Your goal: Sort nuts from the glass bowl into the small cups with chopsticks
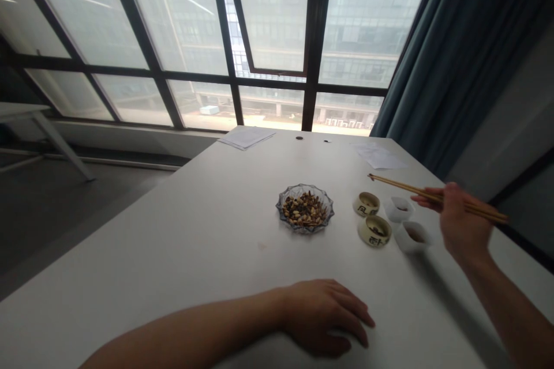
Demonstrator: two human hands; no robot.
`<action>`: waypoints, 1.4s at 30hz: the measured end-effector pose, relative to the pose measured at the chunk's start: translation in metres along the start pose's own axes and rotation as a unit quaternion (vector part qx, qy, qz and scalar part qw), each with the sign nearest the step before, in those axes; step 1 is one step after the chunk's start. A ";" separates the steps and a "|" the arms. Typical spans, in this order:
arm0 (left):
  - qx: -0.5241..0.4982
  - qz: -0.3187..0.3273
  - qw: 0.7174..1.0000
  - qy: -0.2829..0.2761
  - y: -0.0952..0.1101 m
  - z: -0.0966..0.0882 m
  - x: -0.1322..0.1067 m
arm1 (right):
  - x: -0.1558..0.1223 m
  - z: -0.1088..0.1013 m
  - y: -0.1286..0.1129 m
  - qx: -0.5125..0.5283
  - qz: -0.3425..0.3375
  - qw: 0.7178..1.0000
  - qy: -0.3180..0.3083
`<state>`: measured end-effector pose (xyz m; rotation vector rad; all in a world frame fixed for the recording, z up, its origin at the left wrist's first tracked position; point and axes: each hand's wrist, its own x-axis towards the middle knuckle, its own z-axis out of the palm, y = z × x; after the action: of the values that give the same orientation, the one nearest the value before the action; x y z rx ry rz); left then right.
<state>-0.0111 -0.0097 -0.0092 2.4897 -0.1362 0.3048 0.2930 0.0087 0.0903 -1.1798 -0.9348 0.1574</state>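
Note:
My right hand [459, 225] is closed on a pair of wooden chopsticks [402, 186], held level above the small cups with the tips pointing left. Below them stand two round cream cups [366, 203] [374, 230] with dark markings and two white square cups [399, 208] [413, 236]. A glass bowl [305, 208] of mixed nuts and beans sits left of the cups. My left hand [324, 314] lies flat on the white table [194, 242], fingers stretched out, holding nothing.
Sheets of paper [246, 137] [378, 157] lie at the table's far edge, with two small dark spots [299, 138] between them. A big window is behind, a dark curtain [454, 57] at right, another table [26, 112] at far left.

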 end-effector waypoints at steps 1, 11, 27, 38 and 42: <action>-0.001 0.001 1.000 0.002 0.000 0.000 0.000 | 0.006 -0.013 0.005 0.007 0.010 1.000 0.013; -0.013 -0.008 1.000 0.002 0.005 -0.007 0.003 | 0.047 -0.059 0.012 -0.037 0.091 0.994 0.041; -0.029 -0.014 0.999 -0.003 0.006 -0.008 0.004 | 0.005 -0.018 -0.022 -0.019 0.016 0.998 -0.063; -0.017 -0.007 1.000 -0.002 0.002 -0.003 0.002 | -0.053 0.080 -0.010 -0.017 0.014 0.945 -0.326; -0.020 -0.005 1.000 -0.006 0.001 -0.003 0.002 | -0.060 0.099 0.004 0.006 0.079 0.954 -0.290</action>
<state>-0.0102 -0.0092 -0.0060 2.4527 -0.1335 0.2799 0.1883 0.0480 0.0617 -1.2181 -1.3450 0.6648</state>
